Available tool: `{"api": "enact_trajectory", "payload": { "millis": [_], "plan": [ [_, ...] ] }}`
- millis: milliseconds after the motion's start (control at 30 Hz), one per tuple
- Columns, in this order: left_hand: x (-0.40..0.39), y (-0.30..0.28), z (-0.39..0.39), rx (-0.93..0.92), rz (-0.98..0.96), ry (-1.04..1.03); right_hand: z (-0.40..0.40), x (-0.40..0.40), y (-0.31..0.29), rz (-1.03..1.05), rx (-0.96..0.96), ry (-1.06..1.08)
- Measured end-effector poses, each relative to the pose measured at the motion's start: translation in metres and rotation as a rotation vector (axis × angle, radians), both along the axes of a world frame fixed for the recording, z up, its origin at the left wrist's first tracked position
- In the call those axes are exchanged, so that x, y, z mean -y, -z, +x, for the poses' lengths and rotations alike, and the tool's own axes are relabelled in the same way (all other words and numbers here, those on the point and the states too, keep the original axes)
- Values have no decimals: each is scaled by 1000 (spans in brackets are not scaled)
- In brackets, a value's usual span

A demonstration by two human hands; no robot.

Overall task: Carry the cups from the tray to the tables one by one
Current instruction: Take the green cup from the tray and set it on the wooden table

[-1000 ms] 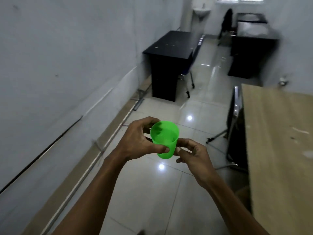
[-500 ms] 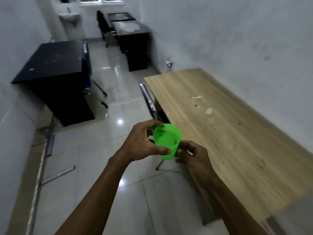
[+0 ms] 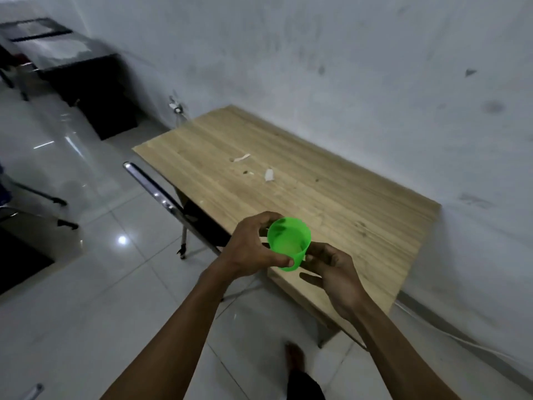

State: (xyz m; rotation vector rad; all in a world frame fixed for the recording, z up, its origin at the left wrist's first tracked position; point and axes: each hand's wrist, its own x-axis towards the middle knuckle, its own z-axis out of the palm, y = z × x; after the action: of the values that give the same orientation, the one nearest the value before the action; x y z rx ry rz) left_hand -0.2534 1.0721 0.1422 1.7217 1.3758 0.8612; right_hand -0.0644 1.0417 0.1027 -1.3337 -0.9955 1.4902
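Left hand: left hand (image 3: 251, 246) is curled around the near-left side of the green cup (image 3: 289, 243), thumb across the front wall near the base and fingers wrapped behind the rim; closed on the cup.
Right hand: right hand (image 3: 336, 272) is half open, palm turned up; fingertips touch the cup's lower right side and support it from below, while the lower fingers hang loose.
Cup: upright, open mouth facing the camera, held in the air over the near edge of the wooden table (image 3: 360, 215). Whether it holds liquid is hard to tell; the inside looks pale at the bottom.
Cup relative to hands: between the two, left hand beside and behind it, right hand beside and beneath it.
Table: bare light wood, set against the wall (image 3: 346, 67); a few small pale scraps (image 3: 269, 174) lie near its middle, well apart from the cup. A folding chair (image 3: 161, 194) stands at the table's left edge.
Step in hand: judged as bringing this cup to the table to set it down.
Doing it well: keep the cup level, bring it forward past the edge over clear wood short of the scraps, lower it until the base sits flat, then let the right fingertips go first and open the left hand last so that it does not tip.
Risk: setting it too near the edge, where a brush could knock it off.
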Motion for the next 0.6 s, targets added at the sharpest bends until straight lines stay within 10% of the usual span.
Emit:
{"api": "enact_trajectory", "payload": {
  "millis": [600],
  "plan": [
    [-153, 61, 86, -8, -125, 224, 82, -127, 56, -228, -128, 175]
  ]
}}
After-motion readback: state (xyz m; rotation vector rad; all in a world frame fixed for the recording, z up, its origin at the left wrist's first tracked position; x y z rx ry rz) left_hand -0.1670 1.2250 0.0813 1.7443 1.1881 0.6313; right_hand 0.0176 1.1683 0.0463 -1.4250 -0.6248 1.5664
